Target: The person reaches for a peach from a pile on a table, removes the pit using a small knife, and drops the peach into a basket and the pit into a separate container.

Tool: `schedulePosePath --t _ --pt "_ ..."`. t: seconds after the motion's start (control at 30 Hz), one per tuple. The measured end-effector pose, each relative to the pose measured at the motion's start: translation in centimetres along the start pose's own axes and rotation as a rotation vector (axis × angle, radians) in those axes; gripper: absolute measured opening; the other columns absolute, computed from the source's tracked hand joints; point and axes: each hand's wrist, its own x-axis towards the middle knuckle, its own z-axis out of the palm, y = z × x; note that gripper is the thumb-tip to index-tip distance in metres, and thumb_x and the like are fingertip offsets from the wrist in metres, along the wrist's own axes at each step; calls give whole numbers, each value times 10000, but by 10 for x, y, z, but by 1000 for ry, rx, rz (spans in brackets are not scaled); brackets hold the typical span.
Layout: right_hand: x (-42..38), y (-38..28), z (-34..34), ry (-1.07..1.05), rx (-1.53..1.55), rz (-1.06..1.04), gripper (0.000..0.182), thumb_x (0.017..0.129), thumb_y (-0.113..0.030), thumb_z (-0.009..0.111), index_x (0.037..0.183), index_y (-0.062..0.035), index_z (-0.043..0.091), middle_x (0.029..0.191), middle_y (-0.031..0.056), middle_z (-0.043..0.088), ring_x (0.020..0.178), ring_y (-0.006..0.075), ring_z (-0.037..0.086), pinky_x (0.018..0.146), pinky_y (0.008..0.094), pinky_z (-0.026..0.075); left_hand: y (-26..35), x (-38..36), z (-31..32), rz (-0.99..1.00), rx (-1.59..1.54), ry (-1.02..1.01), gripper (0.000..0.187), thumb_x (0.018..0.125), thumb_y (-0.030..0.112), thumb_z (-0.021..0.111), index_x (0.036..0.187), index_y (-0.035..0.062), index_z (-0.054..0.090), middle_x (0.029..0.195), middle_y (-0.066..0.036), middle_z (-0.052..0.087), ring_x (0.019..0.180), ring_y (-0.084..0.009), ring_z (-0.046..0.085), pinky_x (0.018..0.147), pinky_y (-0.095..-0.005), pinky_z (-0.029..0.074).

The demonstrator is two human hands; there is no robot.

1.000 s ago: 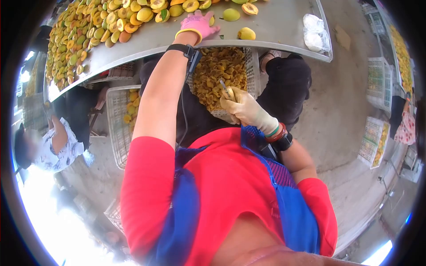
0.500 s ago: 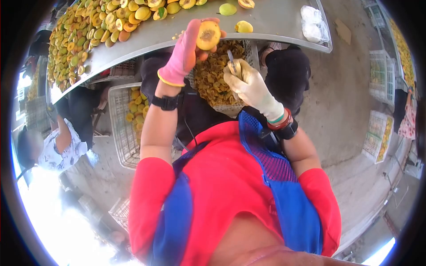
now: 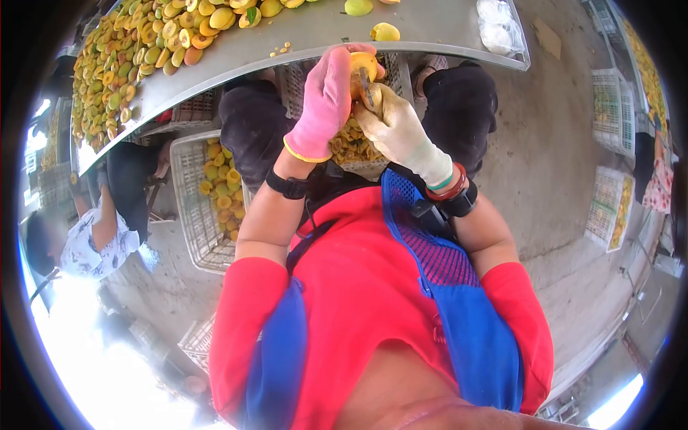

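Note:
My left hand, in a pink glove with orange on the fingers, is closed around a yellow peach half just off the table's near edge. My right hand, in a whitish glove, grips a small narrow-bladed knife. The blade lies against the peach half's cut face; how deep its tip sits cannot be made out. Below both hands, between my knees, stands a crate of yellow-brown fruit pieces, partly hidden by the hands.
A metal table bears a heap of halved peaches, a lone peach piece and a clear plastic bag. A crate with peach halves stands left. Another person sits further left. More crates stand right.
My hands have come together: the left moved right and tilted the peach half, and the right brought the knife blade up to its cut face. The view has shifted slightly.

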Motion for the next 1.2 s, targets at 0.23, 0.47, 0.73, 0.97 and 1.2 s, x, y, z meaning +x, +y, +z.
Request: schedulePosePath --t 0.23,0.47,0.73,0.97,1.2 --pt "-5 -8 -1 -213 340 265 130 959 -142 596 937 -34 527 667 18 541 504 107 484 461 279 397 -1 -4 1 96 175 15 535 1071 473 402 1180 -12 599 925 -89 684 876 -136 637 820 -272 511" --pt "-8 -26 -14 -515 622 504 276 981 -317 631 868 -104 497 552 -20 430 361 75 355 317 239 263 9 -5 -8 -19 86 -239 586 1061 514 392 1183 -21 600 950 -95 695 901 -145 643 849 -284 507" --pt "-15 -14 -9 -551 636 475 311 974 -339 645 867 -82 508 562 -21 433 389 69 375 337 232 287 13 -1 -17 -156 100 -77 786 992 702 325 1203 -9 587 1002 -113 707 808 -136 635 710 -263 515" --pt "-19 1 -6 -574 404 477 225 965 -259 639 888 -85 518 612 -39 463 428 56 402 382 227 311 50 -40 -85 -95 455 442 775 1024 661 249 1229 -4 591 943 -126 726 659 -140 623 568 -242 498" --pt "-18 5 -3 -341 209 534 126 965 -180 619 928 -99 530 680 -65 441 499 29 395 445 221 322 83 -115 -196 -482 1923 741 575 968 574 505 1280 105 615 1136 -174 695 1085 -369 648 928 -467 484"
